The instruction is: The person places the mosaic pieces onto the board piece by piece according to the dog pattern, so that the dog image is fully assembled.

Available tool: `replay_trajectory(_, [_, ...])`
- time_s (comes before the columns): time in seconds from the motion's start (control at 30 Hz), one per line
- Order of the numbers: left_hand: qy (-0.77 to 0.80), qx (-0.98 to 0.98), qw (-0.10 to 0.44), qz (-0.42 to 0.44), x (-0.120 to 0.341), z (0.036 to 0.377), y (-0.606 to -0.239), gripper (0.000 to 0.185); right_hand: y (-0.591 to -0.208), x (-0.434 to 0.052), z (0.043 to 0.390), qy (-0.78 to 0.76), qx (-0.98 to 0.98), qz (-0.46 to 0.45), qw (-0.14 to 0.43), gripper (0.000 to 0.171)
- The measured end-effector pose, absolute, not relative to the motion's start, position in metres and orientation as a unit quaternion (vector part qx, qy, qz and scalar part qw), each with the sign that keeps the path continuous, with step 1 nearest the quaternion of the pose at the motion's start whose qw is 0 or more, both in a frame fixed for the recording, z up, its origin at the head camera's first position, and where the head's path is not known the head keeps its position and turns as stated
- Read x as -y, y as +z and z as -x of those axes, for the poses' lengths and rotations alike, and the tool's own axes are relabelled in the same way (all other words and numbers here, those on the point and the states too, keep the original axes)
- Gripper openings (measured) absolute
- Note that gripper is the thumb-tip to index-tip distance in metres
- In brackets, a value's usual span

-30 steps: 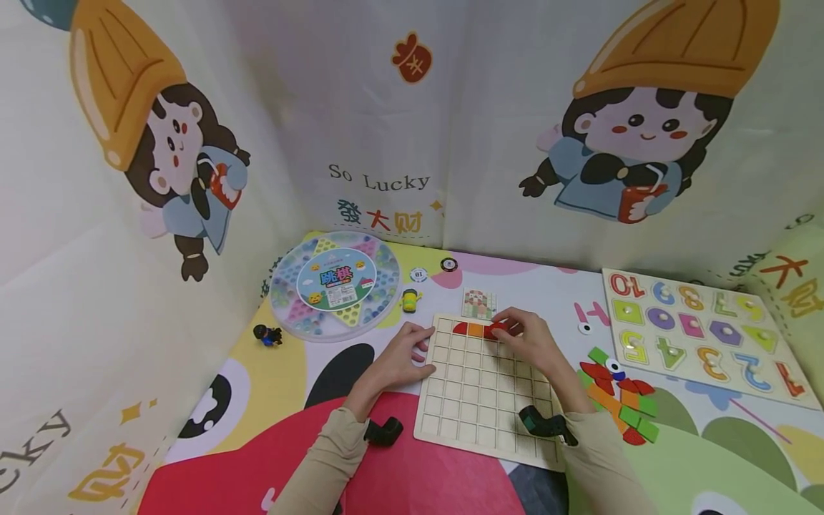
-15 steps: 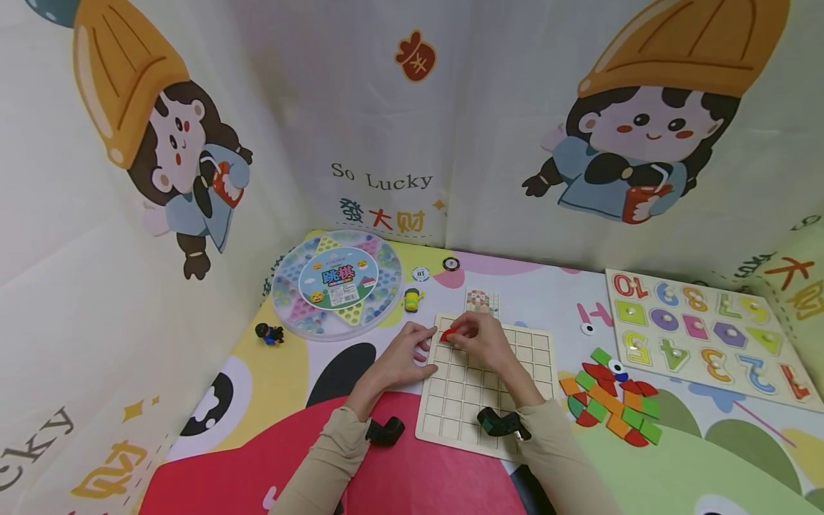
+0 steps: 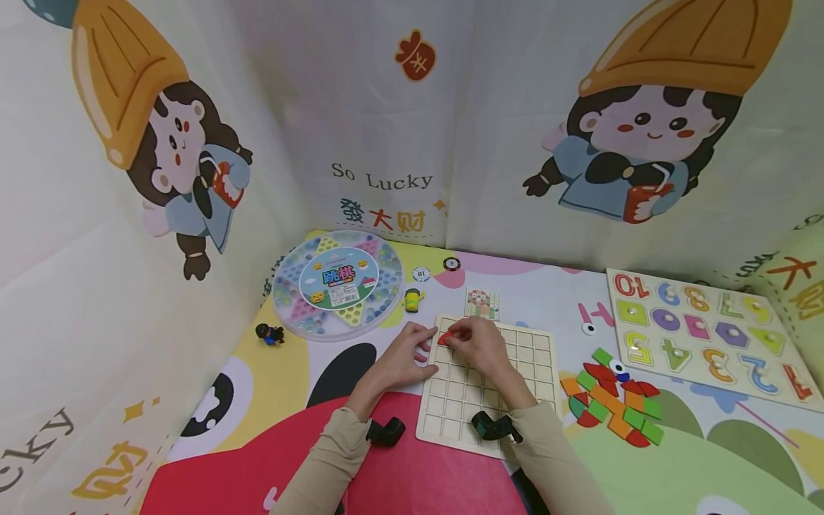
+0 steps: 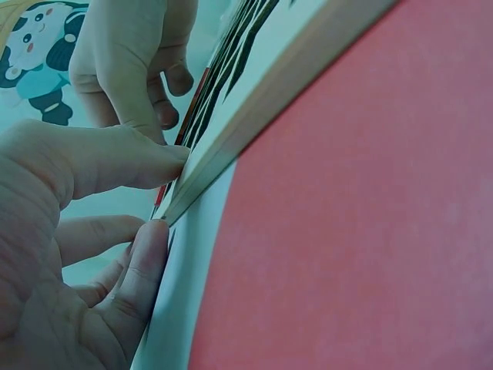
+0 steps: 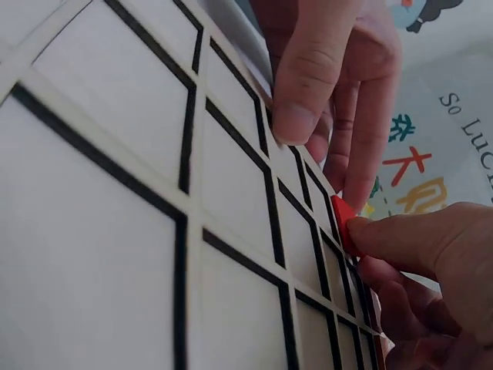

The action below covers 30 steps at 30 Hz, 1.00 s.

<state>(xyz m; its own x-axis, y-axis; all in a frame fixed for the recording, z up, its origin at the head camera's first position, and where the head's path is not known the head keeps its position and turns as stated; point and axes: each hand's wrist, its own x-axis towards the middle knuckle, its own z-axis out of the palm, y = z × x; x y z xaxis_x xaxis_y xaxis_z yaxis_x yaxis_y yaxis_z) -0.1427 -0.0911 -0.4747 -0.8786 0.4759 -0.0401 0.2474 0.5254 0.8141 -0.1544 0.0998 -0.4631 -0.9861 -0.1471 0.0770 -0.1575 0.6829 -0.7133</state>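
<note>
Since a second ago my right hand (image 3: 479, 345) has crossed the grid board (image 3: 515, 386) from the middle of its top row to the far left corner, and it has carried a red piece (image 3: 444, 337) along. Half a second back it was already near that corner; now it sits a touch lower and closer to my left hand (image 3: 402, 356). I pinch the red piece between thumb and fingertips, and the right wrist view shows its red tip (image 5: 343, 220) poised just above a cell at the board's edge (whether it touches the wood yet I cannot tell). My left hand has not shifted: its fingers press against the board's left rim (image 4: 208, 166), thumb and forefinger bracing the edge, holding nothing.

To my mind this means the piece is about to be seated in the corner cell, with the board steadied for it. Loose coloured pieces (image 3: 611, 408) lie in a heap to the right of the board, well apart from both hands.
</note>
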Motion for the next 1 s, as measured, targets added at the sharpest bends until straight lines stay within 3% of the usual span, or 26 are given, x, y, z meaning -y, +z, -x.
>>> replay_trajectory(0.23, [0.437,-0.864,0.132,-0.211,0.089,0.143,-0.475,0.070,-0.464,-0.101,0.153,0.371,0.925,-0.084,0.018,0.006])
replay_trajectory(0.53, [0.427,-0.870,0.140,-0.203,0.092,0.144,-0.474,0.070,-0.460,-0.113,0.144,0.376,0.920,-0.095,0.053,0.012])
replay_trajectory(1.0, [0.448,-0.859,0.132,-0.207,0.092,0.144,-0.476,0.069,-0.447,-0.213,0.128,0.348,0.932,-0.019,0.095,0.022])
